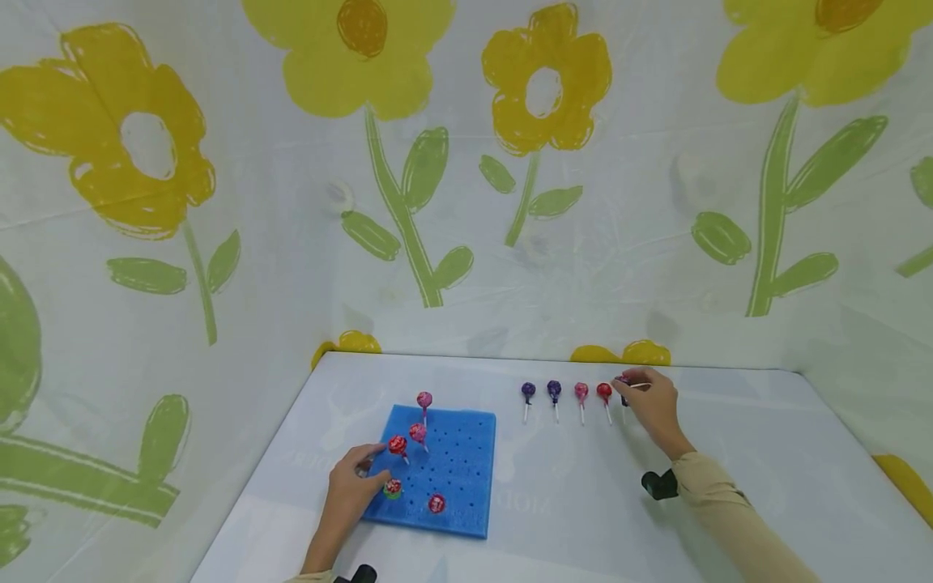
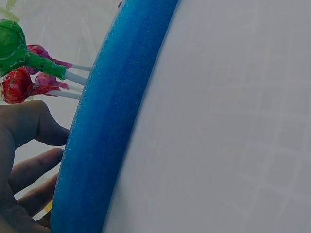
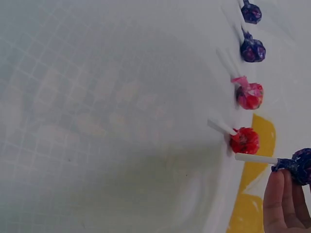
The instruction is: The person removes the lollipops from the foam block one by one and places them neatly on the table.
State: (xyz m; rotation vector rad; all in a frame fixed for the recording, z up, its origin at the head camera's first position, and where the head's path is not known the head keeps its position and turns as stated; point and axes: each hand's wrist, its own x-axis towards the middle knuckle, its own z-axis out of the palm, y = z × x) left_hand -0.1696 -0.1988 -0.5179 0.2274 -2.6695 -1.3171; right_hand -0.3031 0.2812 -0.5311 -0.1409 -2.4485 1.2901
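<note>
My right hand point(image 1: 652, 405) pinches a purple-wrapped lollipop point(image 3: 301, 166) just above the table, its white stick sticking out sideways. Below the fingers, part of another dark lollipop point(image 1: 624, 401) shows in the head view. At the left edge of a blue foam board point(image 1: 466, 486) full of small holes, my left hand point(image 1: 350, 486) rests with thumb and fingers spread, fingertips touching the board. Several lollipops stand in it: pink point(image 1: 424, 399), another pink point(image 1: 418, 431), red point(image 1: 397, 444), a green-wrapped one point(image 2: 12, 46) by the thumb, and a red one point(image 1: 436, 503) in front.
Beside the right hand, a row of lollipops lies on the white table point(image 1: 568, 502): two purple point(image 1: 528, 390), one pink point(image 1: 581, 390), one red point(image 1: 604, 390). A flower-printed curtain point(image 1: 583, 283) hangs behind the table's back edge and along its sides.
</note>
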